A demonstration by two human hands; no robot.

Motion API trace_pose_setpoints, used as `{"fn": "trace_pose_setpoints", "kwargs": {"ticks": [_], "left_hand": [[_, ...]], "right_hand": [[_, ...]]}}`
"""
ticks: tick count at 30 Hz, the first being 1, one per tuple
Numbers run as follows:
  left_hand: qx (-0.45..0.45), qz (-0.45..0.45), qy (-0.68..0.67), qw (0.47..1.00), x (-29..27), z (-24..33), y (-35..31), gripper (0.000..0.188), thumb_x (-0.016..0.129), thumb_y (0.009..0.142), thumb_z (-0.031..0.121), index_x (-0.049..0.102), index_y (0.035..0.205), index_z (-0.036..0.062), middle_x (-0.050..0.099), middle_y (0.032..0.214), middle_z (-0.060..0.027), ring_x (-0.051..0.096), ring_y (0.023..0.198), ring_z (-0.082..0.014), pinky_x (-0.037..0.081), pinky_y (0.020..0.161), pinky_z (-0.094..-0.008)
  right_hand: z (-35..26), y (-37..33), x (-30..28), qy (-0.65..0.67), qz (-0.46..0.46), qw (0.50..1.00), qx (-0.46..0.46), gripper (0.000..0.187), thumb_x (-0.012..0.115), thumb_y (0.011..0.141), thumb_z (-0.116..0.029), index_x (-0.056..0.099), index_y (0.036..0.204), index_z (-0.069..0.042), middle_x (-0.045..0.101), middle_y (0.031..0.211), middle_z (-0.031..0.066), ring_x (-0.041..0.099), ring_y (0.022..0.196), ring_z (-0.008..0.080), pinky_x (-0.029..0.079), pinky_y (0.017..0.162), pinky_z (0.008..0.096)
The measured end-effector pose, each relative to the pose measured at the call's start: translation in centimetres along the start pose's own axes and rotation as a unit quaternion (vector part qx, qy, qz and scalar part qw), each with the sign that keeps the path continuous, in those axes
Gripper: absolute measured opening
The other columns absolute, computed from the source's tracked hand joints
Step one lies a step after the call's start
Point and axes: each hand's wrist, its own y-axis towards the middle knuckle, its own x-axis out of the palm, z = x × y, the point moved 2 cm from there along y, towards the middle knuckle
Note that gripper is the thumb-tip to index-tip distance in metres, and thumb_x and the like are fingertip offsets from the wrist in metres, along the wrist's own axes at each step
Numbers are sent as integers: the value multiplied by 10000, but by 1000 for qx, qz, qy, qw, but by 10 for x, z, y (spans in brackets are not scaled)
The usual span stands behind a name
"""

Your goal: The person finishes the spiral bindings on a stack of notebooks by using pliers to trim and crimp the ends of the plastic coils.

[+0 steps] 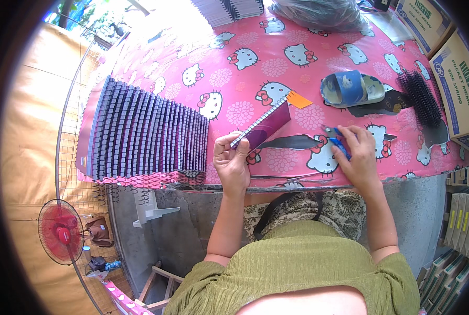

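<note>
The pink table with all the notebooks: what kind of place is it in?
Probably a small notebook-binding workshop. A long row of spiral notebooks stands on the table, a bunch of black coils lies toward the right, and the right hand holds a blue-handled tool.

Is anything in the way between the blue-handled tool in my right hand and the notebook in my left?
Nothing visible stands between the blue-handled tool and the notebook; only pink tablecloth and a dark patch show in the gap.
</note>
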Motion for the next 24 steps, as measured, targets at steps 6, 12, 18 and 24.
{"fn": "trace_pose_setpoints", "kwargs": {"ticks": [6,12,18,24], "left_hand": [[-9,27,22,999,3,3,2,108,650,884,29,559,941,20,600,1022,-102,598,823,-110,528,744,-250],[42,55,27,997,8,3,2,131,690,847,12,565,886,19,610,1033,-142,600,848,-121,521,739,-241],[214,47,237,946,20,21,-5,224,703,739,-151,560,847,-16,610,1037,-192,627,930,-206,558,783,-304],[313,12,350,883,21,26,-4,236,726,704,-150,581,837,-18,638,993,-181,644,927,-245,562,783,-348]], "right_hand": [[-62,13,8,155,-39,983,-95,414,717,758,-208,624,1117,-26,595,1035,136,550,978,316,427,866,441],[-96,33,5,205,-22,973,-104,404,706,768,-225,622,1114,-33,594,1034,120,553,978,297,422,864,434],[-117,37,-4,155,-3,978,-138,425,713,753,-236,619,1116,-37,581,1052,121,540,1002,298,396,890,454],[-121,35,-15,146,-5,978,-151,412,727,746,-221,627,1100,-35,589,1029,123,551,981,298,421,867,443]]}}
